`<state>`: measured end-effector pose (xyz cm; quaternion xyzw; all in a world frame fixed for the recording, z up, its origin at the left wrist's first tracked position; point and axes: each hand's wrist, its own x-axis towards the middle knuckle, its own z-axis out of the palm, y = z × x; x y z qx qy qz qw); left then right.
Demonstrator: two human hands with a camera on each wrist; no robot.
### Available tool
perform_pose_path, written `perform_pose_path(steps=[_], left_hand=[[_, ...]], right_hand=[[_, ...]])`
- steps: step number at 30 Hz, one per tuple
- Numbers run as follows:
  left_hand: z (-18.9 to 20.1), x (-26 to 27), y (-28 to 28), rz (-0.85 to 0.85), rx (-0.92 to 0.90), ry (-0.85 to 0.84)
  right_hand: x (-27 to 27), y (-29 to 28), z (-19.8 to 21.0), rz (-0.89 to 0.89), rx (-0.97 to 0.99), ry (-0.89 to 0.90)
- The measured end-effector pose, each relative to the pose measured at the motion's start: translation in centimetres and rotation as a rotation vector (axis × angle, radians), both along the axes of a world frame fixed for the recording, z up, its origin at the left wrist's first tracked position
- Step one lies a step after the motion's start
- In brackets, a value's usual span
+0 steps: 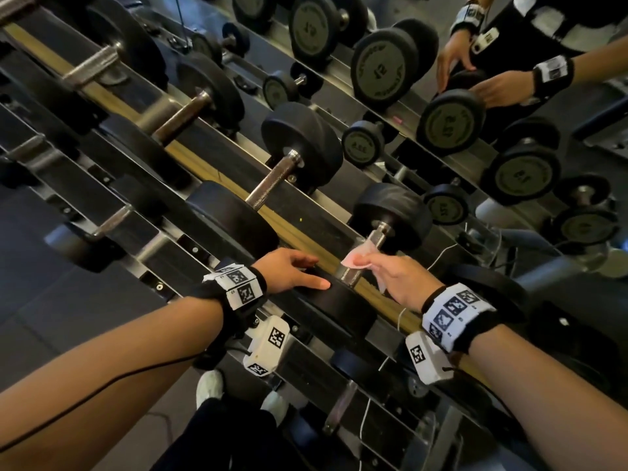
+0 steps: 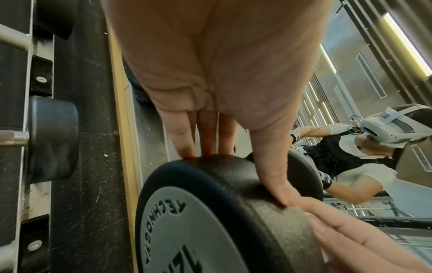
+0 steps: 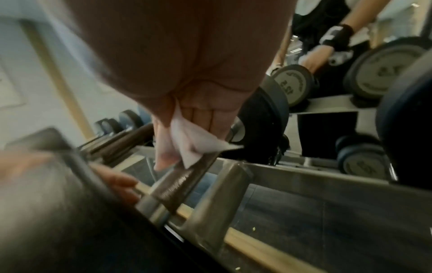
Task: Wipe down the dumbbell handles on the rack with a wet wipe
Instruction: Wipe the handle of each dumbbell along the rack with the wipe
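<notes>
Left hand (image 1: 292,271) flat on dumbbell head (image 1: 343,300) to steady it, right hand (image 1: 404,280) pinching wet wipe (image 1: 358,258) onto its handle (image 1: 365,254).

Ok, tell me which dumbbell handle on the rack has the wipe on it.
The nearest handle, between both hands: only it has the wet wipe on it.

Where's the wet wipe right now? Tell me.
In the head view, low and right of centre, the wet wipe is pinched in the right hand on the nearest dumbbell's handle.
</notes>
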<state>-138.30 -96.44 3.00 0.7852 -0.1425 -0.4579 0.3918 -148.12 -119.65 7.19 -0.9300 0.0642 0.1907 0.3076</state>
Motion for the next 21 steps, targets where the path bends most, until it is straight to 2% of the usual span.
perform_pose_path(steps=[3,5,8,11,13,17,19,21], left_hand=[[0.0,-0.1,0.0,0.008,-0.005,0.009],[-0.1,-0.1,0.1,0.014,-0.012,0.02],[-0.3,-0.1,0.1,0.023,-0.011,0.032],[-0.3,-0.1,0.1,0.044,-0.029,0.054],[-0.3,-0.1,0.2,0.059,-0.042,0.076],[-0.1,-0.2,0.1,0.081,-0.06,0.095],[0.0,-0.2,0.1,0.081,-0.064,0.099],[0.1,-0.2,0.1,0.081,-0.067,0.101]], right_hand=[[0.5,-0.6,1.2,-0.113,0.249,0.082],[1.3,-1.3,1.6,-0.18,0.263,0.091],[2.5,-2.1,2.4,-0.15,0.127,-0.068],[3.5,-2.5,3.4,0.038,-0.042,-0.216],[3.9,-2.6,3.3,0.187,-0.168,-0.204],[3.9,-1.9,1.5,0.24,-0.238,-0.118],[3.7,-1.6,0.2,0.34,-0.329,-0.004],[3.9,-1.8,-0.6,0.417,-0.337,-0.015]])
